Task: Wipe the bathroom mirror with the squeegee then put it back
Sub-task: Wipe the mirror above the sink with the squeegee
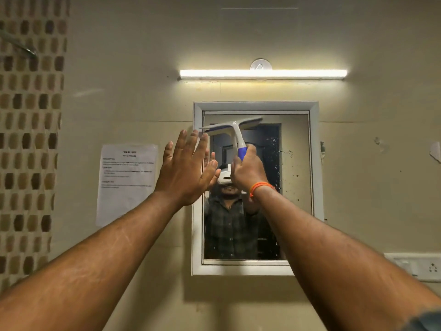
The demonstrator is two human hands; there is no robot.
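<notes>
The white-framed bathroom mirror (296, 187) hangs on the beige wall, with dark specks on its right half. My right hand (248, 172) grips the blue handle of a white squeegee (235, 129), whose blade lies tilted across the mirror's upper left part. My left hand (188, 168) is raised beside it at the mirror's left edge, fingers straight and spread, holding nothing. An orange band sits on my right wrist. The mirror reflects a person in a checked shirt.
A lit tube light (262, 73) runs above the mirror. A printed paper sheet (126, 185) is stuck to the wall left of it. A white switch and socket plate (415, 266) is at the lower right. Brown mosaic tiles (28, 139) cover the far left wall.
</notes>
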